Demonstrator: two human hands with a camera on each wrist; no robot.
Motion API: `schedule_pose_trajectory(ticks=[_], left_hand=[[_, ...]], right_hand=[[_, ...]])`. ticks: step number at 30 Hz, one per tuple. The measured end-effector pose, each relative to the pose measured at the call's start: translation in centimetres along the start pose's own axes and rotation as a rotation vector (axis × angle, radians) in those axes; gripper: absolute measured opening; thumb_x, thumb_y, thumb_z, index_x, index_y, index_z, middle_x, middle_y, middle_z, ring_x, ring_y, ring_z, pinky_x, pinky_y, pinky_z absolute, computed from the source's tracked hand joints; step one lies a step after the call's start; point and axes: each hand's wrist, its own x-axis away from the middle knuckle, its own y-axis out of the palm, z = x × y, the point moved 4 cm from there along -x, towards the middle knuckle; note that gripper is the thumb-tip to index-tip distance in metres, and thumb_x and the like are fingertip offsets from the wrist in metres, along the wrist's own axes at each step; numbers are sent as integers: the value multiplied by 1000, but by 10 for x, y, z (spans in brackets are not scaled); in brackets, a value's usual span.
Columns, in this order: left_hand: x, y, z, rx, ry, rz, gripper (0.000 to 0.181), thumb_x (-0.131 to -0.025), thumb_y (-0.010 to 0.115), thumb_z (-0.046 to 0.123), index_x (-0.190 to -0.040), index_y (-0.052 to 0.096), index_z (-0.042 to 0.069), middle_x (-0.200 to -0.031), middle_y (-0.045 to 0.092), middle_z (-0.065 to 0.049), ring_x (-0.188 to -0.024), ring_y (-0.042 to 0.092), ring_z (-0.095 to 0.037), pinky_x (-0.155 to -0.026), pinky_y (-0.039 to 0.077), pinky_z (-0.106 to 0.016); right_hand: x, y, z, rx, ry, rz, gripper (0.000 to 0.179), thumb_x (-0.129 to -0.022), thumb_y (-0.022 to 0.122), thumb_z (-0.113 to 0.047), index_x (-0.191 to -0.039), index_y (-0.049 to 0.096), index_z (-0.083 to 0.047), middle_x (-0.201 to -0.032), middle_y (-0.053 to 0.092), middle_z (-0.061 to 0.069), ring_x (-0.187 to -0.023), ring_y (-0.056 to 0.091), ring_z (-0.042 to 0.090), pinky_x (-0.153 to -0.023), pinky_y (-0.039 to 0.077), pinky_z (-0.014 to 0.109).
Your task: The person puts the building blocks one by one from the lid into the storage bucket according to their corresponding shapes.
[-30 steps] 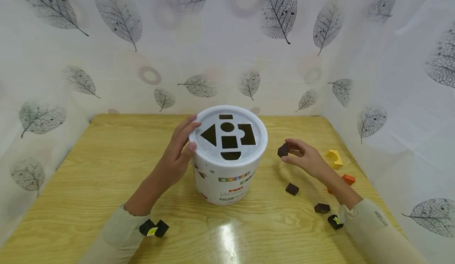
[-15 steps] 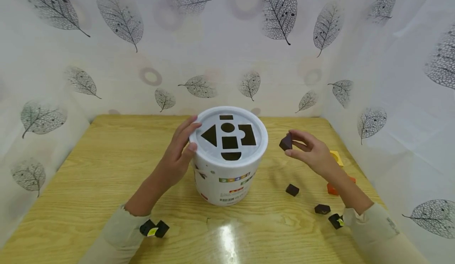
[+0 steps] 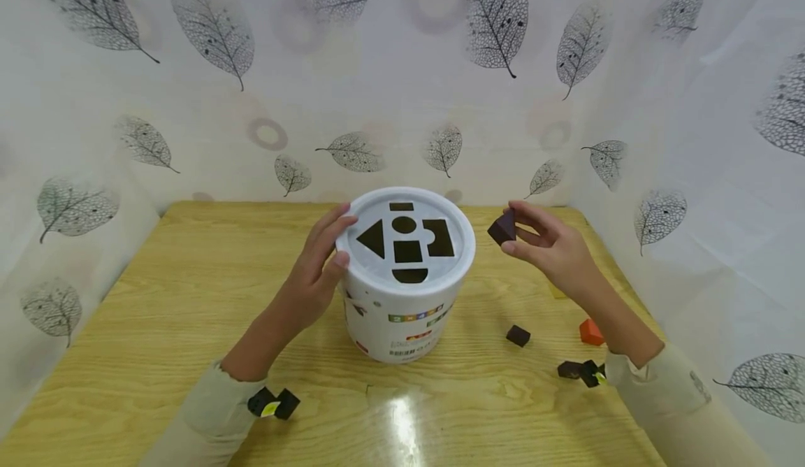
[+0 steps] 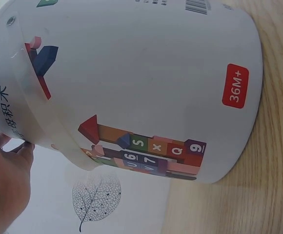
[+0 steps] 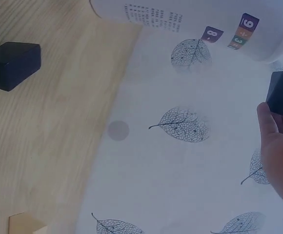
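In the head view, a white bucket (image 3: 371,327) stands upright mid-table; its light grey lid (image 3: 377,264) has several shaped holes, among them a triangle, a circle and a square. My left hand (image 3: 314,264) rests against the bucket's left rim, its fingers fairly straight and their tips on the lid's edge. My right hand (image 3: 556,250) pinches a dark triangular block (image 3: 502,228) between thumb and fingers, raised above the table to the right of the bucket and apart from it. The right wrist view also shows this block (image 5: 281,92) at the fingertips.
On the table (image 3: 207,299) right of the bucket lie a dark block (image 3: 518,335), a dark flat-looking block (image 3: 569,370) and an orange-red block (image 3: 591,331). A yellow block (image 3: 557,291) is mostly hidden behind my right hand. Leaf-patterned sheeting (image 3: 390,103) encloses the table's back and sides.
My right hand has risen and moved away from me with the dark triangular block, whose tilt has changed. The left hand and the bucket have stayed put.
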Motion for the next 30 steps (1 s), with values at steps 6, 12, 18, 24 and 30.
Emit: schedule_pose_trajectory(ticks=[6,12,18,24,30], left_hand=[[-1,0,1,1,4,3,47,-109,41,33,-152,40,15,-166,21,-2,-153,21,-24,-119,29,-54],[-1,0,1,1,6,6,48,-109,41,33,-152,40,14,-166,21,-1,-153,21,-24,-120,28,-51],[-1,0,2,1,-3,1,48,-109,40,33,-153,39,14,-166,21,0,-153,22,-24,-119,30,-52],[-1,0,3,1,-6,-3,47,-109,41,31,-152,40,13,-166,21,-1,-154,21,-24,-119,29,-53],[-1,-1,3,8,-6,-3,47,-109,42,31,-152,40,14,-166,21,-1,-153,22,-24,-120,29,-52]], right_hand=[[-9,6,-15,-37,-26,-22,64,-92,72,-5,-150,44,-4,-148,47,17,-130,52,5,-100,48,19],[-19,16,-27,-59,-51,-64,64,-91,73,-5,-149,45,-2,-145,48,15,-132,52,11,-100,49,21],[-29,30,-40,-114,-46,-127,65,-91,75,-7,-149,46,-5,-146,48,14,-136,53,20,-100,50,26],[-37,46,-51,-159,-42,-182,66,-90,76,-9,-148,45,-3,-146,48,13,-135,54,26,-101,51,28],[-46,61,-61,-173,-22,-241,70,-89,78,-11,-149,44,-4,-148,45,11,-138,51,30,-103,49,28]])
